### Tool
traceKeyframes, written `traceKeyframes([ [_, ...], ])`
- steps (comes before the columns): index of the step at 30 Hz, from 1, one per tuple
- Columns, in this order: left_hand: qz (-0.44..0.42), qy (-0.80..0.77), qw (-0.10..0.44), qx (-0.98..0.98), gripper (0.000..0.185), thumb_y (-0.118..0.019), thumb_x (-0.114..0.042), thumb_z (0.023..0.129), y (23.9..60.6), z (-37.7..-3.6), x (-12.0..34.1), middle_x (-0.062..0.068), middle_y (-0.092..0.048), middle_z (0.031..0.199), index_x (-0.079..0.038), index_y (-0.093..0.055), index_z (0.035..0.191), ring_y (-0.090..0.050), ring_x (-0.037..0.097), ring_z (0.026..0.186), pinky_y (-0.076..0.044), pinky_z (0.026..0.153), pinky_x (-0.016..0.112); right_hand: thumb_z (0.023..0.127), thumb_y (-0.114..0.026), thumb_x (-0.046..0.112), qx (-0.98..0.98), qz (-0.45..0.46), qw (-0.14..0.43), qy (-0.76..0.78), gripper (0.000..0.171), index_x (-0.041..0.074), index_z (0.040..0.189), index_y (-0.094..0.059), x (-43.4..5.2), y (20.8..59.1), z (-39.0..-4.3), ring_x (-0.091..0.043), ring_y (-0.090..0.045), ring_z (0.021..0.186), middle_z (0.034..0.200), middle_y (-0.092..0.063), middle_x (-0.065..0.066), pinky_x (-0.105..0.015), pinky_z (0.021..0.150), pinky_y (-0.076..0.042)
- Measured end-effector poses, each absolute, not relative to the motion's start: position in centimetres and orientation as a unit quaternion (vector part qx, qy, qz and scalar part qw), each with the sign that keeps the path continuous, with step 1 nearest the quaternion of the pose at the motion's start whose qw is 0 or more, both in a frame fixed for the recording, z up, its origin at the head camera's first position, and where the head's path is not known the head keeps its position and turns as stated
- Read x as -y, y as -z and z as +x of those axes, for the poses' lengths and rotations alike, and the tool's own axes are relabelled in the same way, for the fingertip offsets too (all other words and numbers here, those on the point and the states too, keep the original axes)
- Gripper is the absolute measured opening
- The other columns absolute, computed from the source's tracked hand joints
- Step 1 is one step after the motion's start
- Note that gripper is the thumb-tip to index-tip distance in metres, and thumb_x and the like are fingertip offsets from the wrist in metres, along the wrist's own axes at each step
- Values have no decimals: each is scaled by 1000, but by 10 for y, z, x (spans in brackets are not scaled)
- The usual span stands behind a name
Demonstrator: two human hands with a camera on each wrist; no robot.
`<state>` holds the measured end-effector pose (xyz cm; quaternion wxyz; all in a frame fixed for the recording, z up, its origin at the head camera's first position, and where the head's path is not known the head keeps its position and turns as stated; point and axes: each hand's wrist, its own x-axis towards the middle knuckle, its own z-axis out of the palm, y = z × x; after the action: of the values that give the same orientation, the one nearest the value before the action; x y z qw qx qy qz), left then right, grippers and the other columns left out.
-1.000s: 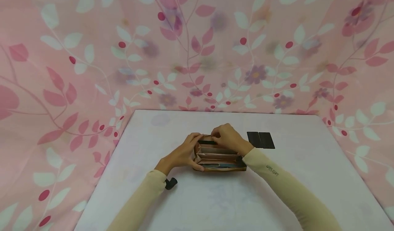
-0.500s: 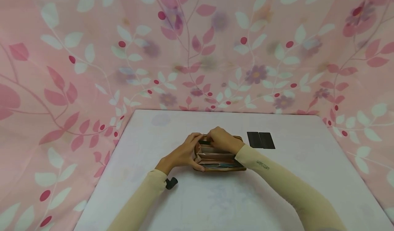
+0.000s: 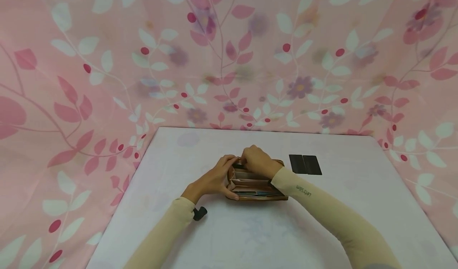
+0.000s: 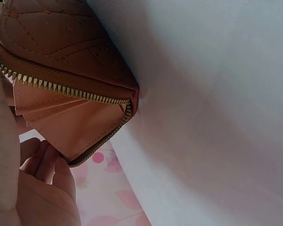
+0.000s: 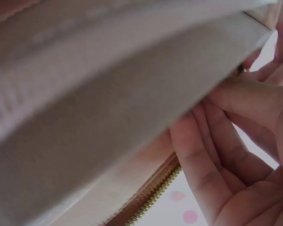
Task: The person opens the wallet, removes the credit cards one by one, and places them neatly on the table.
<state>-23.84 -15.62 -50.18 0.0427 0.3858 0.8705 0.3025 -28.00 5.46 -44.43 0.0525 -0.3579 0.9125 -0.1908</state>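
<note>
The wallet is gripped at nine o'clock by the left hand, spread wide. Toward twelve, the right hand's fingers are bent; their hold cannot be told.

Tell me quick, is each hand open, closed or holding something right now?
Left hand: holding the brown zip wallet by its left end.
Right hand: at the wallet's far side; can't tell whether it's gripping anything.

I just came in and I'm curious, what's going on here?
A person's left hand holds one end of an open brown zip wallet on the table. Their right hand reaches into its far section; whether it pinches anything is hard to see. Two flat black rectangles lie to the right, apart from the wallet.
</note>
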Motion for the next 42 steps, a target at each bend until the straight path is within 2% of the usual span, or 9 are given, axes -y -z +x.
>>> traceKeyframes([
  [3,387,-299,42,-871,129,-75,-74,60,502,-239,156,2,-18,152,-6,-19,155,-26,11,133,-35,106,30,83,-71,-2,-912,-353,59,199,11,5,77,-78,-57,438,-279,-13,-61,65,77,-69,-5,-24,56,-50],
  [6,391,-295,38,-871,130,-76,-73,60,502,-239,157,3,-17,152,-4,-18,154,-26,11,131,-35,106,28,84,-74,1,-915,-339,81,204,5,3,82,-78,-59,429,-278,-15,-64,70,83,-71,-7,-26,61,-53],
  [9,399,-298,29,-867,131,-77,-71,60,503,-239,157,5,-18,150,-1,-17,154,-25,12,131,-35,107,30,86,-73,2,-917,-332,96,202,6,3,83,-78,-59,424,-276,-14,-62,69,84,-70,-7,-25,59,-52],
  [15,398,-305,18,-865,135,-78,-71,59,505,-239,156,6,-19,147,-5,-11,155,-19,13,134,-29,110,32,87,-72,2,-914,-348,77,193,6,2,86,-78,-61,424,-273,-18,-64,74,85,-71,-8,-27,63,-53],
  [20,392,-309,11,-867,139,-79,-72,56,505,-239,155,11,-21,146,-5,-9,155,-20,20,135,-31,110,38,88,-71,2,-915,-349,64,192,8,4,85,-78,-65,419,-273,-18,-65,75,85,-71,-6,-29,65,-54],
  [29,359,-328,20,-874,142,-80,-73,53,506,-241,155,8,-15,152,-14,-4,157,-19,17,139,-35,108,40,89,-71,4,-915,-342,52,210,7,4,87,-78,-74,413,-276,-21,-63,86,88,-70,-5,-34,75,-53],
  [33,361,-333,18,-871,143,-80,-73,52,507,-241,155,8,-16,152,-13,-4,157,-20,17,138,-36,107,41,89,-71,4,-909,-336,46,241,7,3,89,-78,-81,412,-279,-18,-64,83,88,-71,-4,-34,73,-53],
  [38,360,-329,16,-873,142,-80,-74,53,507,-241,155,8,-16,151,-7,-8,156,-20,17,138,-34,108,40,89,-71,5,-903,-309,33,296,7,5,90,-78,-98,406,-284,-13,-62,71,86,-72,-2,-32,66,-52],
  [42,364,-328,12,-872,142,-80,-73,53,507,-241,155,10,-16,152,-6,-9,156,-21,20,138,-35,108,42,88,-73,9,-905,-268,16,331,7,6,92,-78,-120,401,-290,-14,-64,72,88,-72,-4,-33,66,-53],
])
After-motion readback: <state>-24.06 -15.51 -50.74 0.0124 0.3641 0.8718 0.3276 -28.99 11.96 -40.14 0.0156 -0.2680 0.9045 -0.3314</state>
